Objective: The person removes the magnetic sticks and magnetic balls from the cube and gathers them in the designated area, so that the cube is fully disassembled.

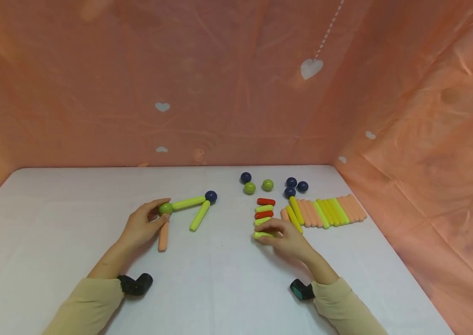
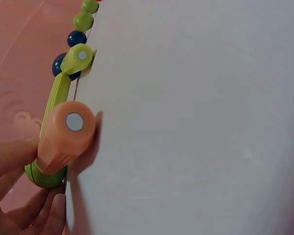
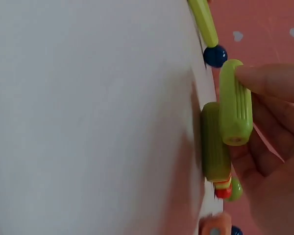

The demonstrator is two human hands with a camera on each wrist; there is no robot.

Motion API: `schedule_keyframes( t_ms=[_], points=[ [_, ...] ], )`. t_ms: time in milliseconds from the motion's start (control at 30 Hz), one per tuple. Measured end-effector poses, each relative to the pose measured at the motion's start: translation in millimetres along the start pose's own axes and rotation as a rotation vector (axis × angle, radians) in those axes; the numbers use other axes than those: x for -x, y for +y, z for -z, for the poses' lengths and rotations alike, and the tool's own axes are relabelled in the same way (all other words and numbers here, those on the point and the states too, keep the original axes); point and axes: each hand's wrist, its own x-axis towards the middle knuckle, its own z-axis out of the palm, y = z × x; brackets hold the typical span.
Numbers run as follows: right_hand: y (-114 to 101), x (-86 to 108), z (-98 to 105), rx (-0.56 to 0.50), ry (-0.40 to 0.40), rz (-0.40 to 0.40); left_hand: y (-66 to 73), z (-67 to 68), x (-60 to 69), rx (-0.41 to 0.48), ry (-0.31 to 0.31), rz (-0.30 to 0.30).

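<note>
My left hand (image 1: 140, 227) grips a green ball (image 1: 166, 208) between thumb and fingers. A peach stick (image 1: 163, 238) joins that ball and points toward me; its end shows a round metal disc (image 2: 74, 122) in the left wrist view. From the same ball a yellow-green stick (image 1: 188, 203) runs to a dark blue ball (image 1: 211, 197), where a second yellow-green stick (image 1: 199, 216) angles back. On the right, my right hand (image 1: 288, 239) pinches a short yellow-green stick (image 3: 236, 105) by thumb and fingers, at the near end of a column of short sticks.
Short red sticks (image 1: 266, 201) alternate with yellow-green ones (image 1: 264, 209) beyond my right hand. A row of longer peach, yellow and green sticks (image 1: 332, 211) lies to the right. Loose green balls (image 1: 267, 185) and blue balls (image 1: 291, 182) sit near the back edge of the white table (image 1: 228, 288).
</note>
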Motion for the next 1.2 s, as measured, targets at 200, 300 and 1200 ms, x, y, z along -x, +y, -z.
schedule_keyframes(
  t_ms=[200, 300, 1200],
  points=[
    [6.9, 1.6, 4.3, 0.030, -0.021, 0.068, 0.4, 0.6, -0.5, -0.001, 0.007, -0.002],
    [7.1, 0.7, 4.2, 0.055, -0.028, 0.084, 0.4, 0.6, -0.5, 0.002, 0.010, -0.003],
    [-37.0, -72.6, -76.9, -0.330, 0.295, -0.117, -1.1, -1.9, 0.0, -0.002, 0.017, 0.011]
  ],
)
